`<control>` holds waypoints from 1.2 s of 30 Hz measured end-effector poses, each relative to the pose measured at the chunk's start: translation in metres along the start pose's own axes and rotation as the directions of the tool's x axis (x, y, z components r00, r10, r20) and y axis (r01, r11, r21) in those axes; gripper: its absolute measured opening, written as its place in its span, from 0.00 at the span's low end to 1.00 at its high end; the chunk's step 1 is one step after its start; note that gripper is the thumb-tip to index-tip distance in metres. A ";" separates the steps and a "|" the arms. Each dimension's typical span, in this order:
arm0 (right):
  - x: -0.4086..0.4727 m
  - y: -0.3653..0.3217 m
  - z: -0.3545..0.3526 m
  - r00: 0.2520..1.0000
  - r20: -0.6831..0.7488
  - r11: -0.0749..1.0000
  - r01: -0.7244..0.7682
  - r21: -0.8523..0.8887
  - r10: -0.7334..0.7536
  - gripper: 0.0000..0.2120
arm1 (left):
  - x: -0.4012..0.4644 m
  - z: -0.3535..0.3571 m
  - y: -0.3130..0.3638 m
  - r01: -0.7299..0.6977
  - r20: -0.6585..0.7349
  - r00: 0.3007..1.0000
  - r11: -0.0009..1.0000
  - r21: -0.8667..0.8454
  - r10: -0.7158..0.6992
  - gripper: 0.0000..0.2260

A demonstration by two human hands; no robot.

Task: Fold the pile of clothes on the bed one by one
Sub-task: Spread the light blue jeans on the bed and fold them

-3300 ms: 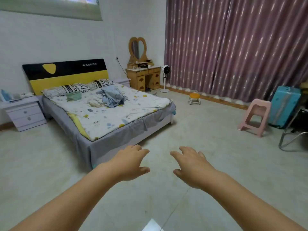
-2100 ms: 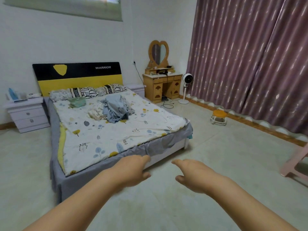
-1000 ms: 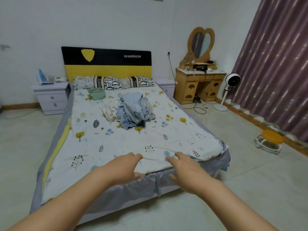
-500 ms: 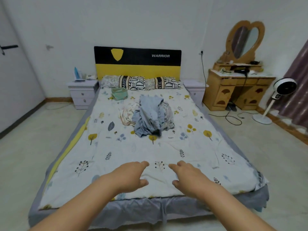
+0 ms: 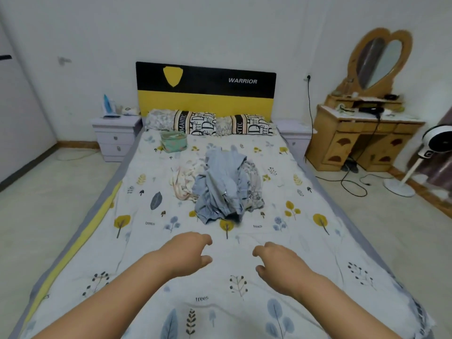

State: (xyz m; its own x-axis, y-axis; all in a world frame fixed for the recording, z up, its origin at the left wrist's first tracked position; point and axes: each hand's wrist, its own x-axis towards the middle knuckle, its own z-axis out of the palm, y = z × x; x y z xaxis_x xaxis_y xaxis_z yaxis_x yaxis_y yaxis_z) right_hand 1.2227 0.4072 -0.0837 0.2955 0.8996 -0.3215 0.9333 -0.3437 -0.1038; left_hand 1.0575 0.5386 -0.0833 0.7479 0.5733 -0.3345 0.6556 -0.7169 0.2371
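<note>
Closer now, both arms reach over the bed [image 5: 102, 231]; left hand [image 5: 186, 255] and right hand [image 5: 281, 265] loosely curled, empty, short of the clothes pile [image 5: 220, 187].

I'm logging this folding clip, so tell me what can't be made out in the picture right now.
All in the head view:
- Pile of clothes: how many garments cannot be counted; the blue top layer covers those beneath.
- Green pouch near the pillows: contents hidden by its own walls.
- Fan: cut off by the right edge and blurred.
- Left hand and right hand: palms face down, undersides hidden.
</note>
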 end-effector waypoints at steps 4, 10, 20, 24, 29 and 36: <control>0.041 0.010 -0.002 1.000 -0.007 0.999 -0.028 0.018 0.028 0.16 | 0.050 -0.011 -0.016 0.003 0.014 1.000 1.000 0.000 -0.003 0.22; 0.104 0.042 -0.005 0.999 0.030 1.000 -0.019 0.007 0.018 0.18 | 0.118 -0.010 -0.022 0.013 0.053 0.999 1.000 -0.024 -0.011 0.22; 0.239 0.115 0.002 0.998 0.058 1.000 0.016 0.000 -0.016 0.18 | 0.250 -0.006 -0.023 0.148 -0.034 0.988 0.983 -0.110 -0.152 0.20; 0.292 0.133 0.016 0.998 0.070 0.999 0.003 0.034 -0.006 0.19 | 0.304 0.009 -0.024 0.186 -0.063 0.979 0.973 -0.139 -0.196 0.19; 0.355 0.139 0.041 0.998 0.058 0.994 -0.033 0.101 0.027 0.21 | 0.361 0.033 -0.038 0.182 -0.083 0.979 0.981 -0.065 -0.187 0.16; 0.434 0.132 0.099 0.973 -0.010 0.910 -0.212 0.357 0.230 0.31 | 0.449 0.063 -0.062 -0.003 -0.267 0.963 0.991 0.130 0.038 0.26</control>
State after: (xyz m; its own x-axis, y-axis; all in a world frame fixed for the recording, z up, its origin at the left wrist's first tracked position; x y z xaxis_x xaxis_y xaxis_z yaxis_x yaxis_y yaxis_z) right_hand 1.4541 0.7252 -0.3300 0.5046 0.7988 -0.3277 0.7135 -0.5995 -0.3627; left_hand 1.3456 0.8156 -0.3052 0.7726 0.6310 -0.0695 0.6345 -0.7640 0.1171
